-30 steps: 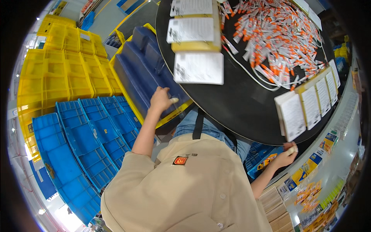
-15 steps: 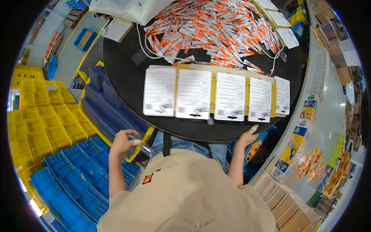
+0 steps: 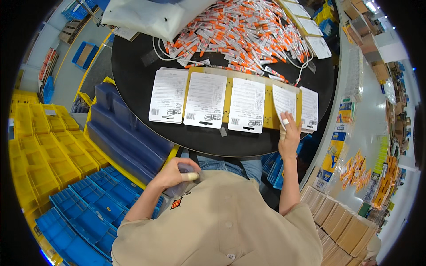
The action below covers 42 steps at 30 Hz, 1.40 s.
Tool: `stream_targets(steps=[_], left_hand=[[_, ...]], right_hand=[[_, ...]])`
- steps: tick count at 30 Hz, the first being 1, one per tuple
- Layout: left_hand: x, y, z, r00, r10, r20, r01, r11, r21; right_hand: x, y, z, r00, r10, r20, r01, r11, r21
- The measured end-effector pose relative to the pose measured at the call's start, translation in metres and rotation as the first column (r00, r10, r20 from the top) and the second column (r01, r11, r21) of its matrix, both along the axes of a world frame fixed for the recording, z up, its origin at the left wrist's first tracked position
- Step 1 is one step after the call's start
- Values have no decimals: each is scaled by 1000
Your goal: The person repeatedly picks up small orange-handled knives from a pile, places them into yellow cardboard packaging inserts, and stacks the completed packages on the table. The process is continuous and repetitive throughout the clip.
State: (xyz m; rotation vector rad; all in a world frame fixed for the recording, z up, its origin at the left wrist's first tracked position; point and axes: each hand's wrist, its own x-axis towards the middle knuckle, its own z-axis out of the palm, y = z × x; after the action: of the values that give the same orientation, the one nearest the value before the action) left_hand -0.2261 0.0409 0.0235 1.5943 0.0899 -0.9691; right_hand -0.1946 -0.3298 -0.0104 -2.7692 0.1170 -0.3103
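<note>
A row of white printed cards (image 3: 205, 99) lies along a yellow board (image 3: 269, 106) on the round black table, near its front edge. Toward the right end, my right hand (image 3: 289, 135) grips the lower part of one white card (image 3: 282, 98), which is bent and tilted up from the board. A pale finger cover sits on one of its fingers. Below the table edge at the left, close to my shirt, my left hand (image 3: 174, 174) is curled around a clear plastic piece (image 3: 188, 168), whose exact shape I cannot make out. Its thumb also wears a pale cover.
A heap of orange-and-white tubes (image 3: 239, 33) covers the far table, beside a large translucent bag (image 3: 155, 17) and a white cable (image 3: 166, 56). Yellow bins (image 3: 44, 155) and blue bins (image 3: 88, 208) stand at the left. Stacked cardboard pieces (image 3: 350, 226) are at lower right.
My right hand has moved up from the table edge onto a card and tilted it. My left hand, with the clear plastic, has come right and nearer my body. The view has shifted slightly.
</note>
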Motion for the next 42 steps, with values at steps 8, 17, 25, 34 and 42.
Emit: stream_targets(steps=[8, 17, 25, 34, 42], left_hand=[[84, -18, 42, 738, 470, 485, -461, 875, -146], [136, -90, 68, 767, 492, 411, -396, 868, -299], [163, -181, 14, 866, 289, 407, -264, 957, -119], [170, -230, -10, 794, 184, 580, -227, 974, 2], [167, -139, -16, 933, 250, 259, -219, 965, -142]], right_hand=[[20, 85, -18, 917, 283, 279, -340, 923, 181], [83, 65, -20, 944, 38, 326, -175, 900, 400], [17, -273, 6, 81, -976, 201, -48, 197, 979], [76, -31, -1, 976, 213, -45, -68, 496, 866], [89, 13, 0, 988, 103, -114, -36, 877, 479]])
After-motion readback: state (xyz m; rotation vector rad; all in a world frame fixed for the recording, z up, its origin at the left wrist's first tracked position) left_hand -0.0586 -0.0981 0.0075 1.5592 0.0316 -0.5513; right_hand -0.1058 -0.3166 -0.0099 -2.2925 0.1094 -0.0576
